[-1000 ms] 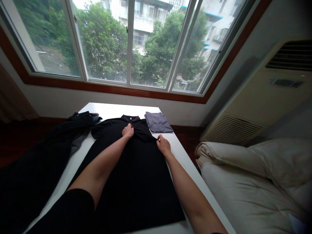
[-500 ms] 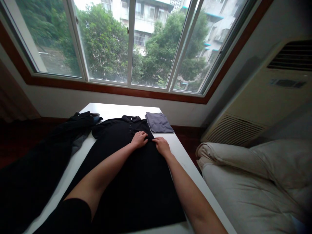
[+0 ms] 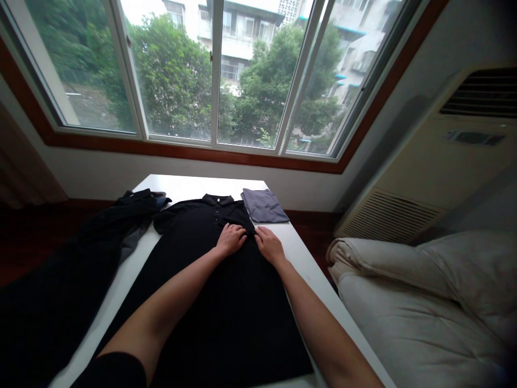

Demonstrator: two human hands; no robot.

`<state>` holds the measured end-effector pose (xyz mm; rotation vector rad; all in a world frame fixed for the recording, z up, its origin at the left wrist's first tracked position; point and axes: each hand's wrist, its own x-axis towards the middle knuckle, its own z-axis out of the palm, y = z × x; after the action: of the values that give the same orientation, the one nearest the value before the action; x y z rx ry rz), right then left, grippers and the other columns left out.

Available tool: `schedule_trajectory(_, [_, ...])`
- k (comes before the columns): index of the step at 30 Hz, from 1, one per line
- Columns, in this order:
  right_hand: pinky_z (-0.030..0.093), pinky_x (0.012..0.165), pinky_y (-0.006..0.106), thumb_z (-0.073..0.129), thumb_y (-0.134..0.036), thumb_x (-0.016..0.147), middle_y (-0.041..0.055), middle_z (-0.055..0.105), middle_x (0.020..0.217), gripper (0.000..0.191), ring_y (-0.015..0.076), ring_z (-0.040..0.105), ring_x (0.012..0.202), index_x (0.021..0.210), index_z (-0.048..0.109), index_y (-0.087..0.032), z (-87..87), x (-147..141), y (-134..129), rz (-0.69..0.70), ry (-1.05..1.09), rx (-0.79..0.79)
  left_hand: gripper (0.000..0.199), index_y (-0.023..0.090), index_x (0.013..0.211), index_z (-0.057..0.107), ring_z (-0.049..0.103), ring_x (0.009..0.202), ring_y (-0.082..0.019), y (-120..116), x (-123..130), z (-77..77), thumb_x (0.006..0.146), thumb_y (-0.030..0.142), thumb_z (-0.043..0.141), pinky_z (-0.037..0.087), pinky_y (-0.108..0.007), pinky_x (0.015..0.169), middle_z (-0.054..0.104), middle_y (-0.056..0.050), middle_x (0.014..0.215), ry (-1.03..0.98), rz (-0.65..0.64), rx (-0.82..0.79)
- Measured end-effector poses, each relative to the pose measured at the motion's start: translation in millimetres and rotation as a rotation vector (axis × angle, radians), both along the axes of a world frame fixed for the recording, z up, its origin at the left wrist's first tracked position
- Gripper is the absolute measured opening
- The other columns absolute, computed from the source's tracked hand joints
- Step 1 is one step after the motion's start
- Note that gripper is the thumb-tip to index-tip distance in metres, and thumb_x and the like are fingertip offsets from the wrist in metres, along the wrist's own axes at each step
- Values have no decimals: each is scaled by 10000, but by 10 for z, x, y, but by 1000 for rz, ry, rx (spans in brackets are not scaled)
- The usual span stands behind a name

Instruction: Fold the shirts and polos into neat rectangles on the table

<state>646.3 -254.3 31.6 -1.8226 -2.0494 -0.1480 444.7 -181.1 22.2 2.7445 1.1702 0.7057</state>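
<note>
A black polo shirt [image 3: 218, 302] lies front up and spread out, its collar at the far end and its hem near me. My left hand [image 3: 231, 240] rests on the right side of its chest, fingers stretched out over the cloth. Beside it, my right hand [image 3: 270, 245] touches the shirt's right edge with its fingers laid along the fabric. The sleeve on that side does not show spread out; the one on the left does. Just past my hands lies a folded grey garment [image 3: 264, 206].
A white table [image 3: 311, 275] carries the clothes. Dark clothes [image 3: 97, 242] hang over its left side. A padded cream sofa [image 3: 399, 291] stands close on the right, with a floor-standing air conditioner [image 3: 436, 161] behind it. The window [image 3: 214, 81] is beyond the table.
My right fingers, pinching the shirt's edge before, now lie flatter on it. My left fingers have also flattened. The view has shifted slightly.
</note>
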Motion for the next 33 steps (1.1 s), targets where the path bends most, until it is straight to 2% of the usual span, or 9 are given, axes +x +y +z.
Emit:
schedule_trajectory(3, [282, 1256, 412, 390, -407, 1079, 102, 390, 1665, 564, 242, 327, 1550, 1589, 452, -175, -112, -45, 7, 141, -38, -135, 362, 250, 1327, 687, 530, 1354, -263, -5, -126, 9, 1040, 362, 496, 254, -515, 1240, 646, -83, 1425, 25, 24, -4])
schedule_trajectory(7, [233, 1265, 518, 426, -514, 1064, 118, 288, 1708, 665, 288, 249, 1584, 1644, 347, -198, -167, -62, -26, 112, -69, -296, 452, 261, 1439, 611, 428, 1470, -289, 40, -344, 11, 1012, 396, 549, 248, -539, 1249, 543, -92, 1555, 95, 13, -51])
schedule_trajectory(9, [260, 1254, 508, 467, -506, 1051, 117, 327, 1692, 636, 294, 297, 1566, 1617, 410, -221, -115, -35, -10, 106, -84, -321, 506, 269, 1491, 563, 376, 1513, -295, 59, -433, -3, 1013, 432, 547, 237, -545, 1257, 488, -91, 1605, 119, -11, -72])
schedule_trajectory(12, [349, 1211, 429, 475, -434, 1050, 95, 543, 1558, 464, 275, 485, 1455, 1451, 629, -259, 28, -5, 128, 112, -73, -330, 548, 266, 1530, 522, 335, 1541, -302, 66, -504, -35, 1022, 472, 521, 215, -555, 1268, 434, -93, 1645, 130, -28, -96])
schedule_trajectory(15, [418, 1156, 361, 398, -372, 1075, 75, 675, 1405, 415, 242, 605, 1329, 1307, 725, -263, 148, -72, 427, 106, 15, -254, 565, 256, 1546, 503, 316, 1553, -306, 62, -519, -50, 1029, 484, 497, 206, -561, 1272, 407, -98, 1661, 125, -24, -111])
schedule_trajectory(20, [343, 1230, 351, 369, -336, 1082, 113, 531, 1565, 473, 221, 460, 1474, 1450, 618, -173, 100, -375, 1129, 115, 110, -121, 554, 250, 1533, 517, 297, 1563, -304, 82, -572, -27, 1025, 471, 496, 195, -558, 1278, 403, -100, 1662, 108, 4, -125])
schedule_trajectory(26, [225, 1274, 407, 434, -459, 1073, 169, 283, 1703, 612, 278, 242, 1588, 1596, 435, -140, -127, -575, 1840, 58, -1, -247, 638, 258, 1575, 468, 234, 1586, -326, 131, -678, -48, 1015, 563, 489, 165, -588, 1280, 353, -106, 1689, 136, -8, -160])
schedule_trajectory(29, [201, 1271, 459, 417, -587, 1057, 168, 241, 1717, 699, 309, 193, 1600, 1621, 393, -175, -216, -579, 2040, -21, -17, -328, 657, 253, 1590, 449, 218, 1592, -332, 154, -682, -60, 1021, 581, 468, 151, -596, 1281, 325, -113, 1701, 133, -18, -170])
schedule_trajectory(33, [167, 1270, 459, 342, -653, 1050, 175, 191, 1729, 776, 312, 155, 1607, 1646, 332, -156, -256, -577, 2187, -83, -18, -338, 655, 265, 1591, 449, 202, 1598, -327, 168, -670, -51, 1022, 589, 462, 137, -593, 1285, 312, -103, 1707, 128, -20, -188])
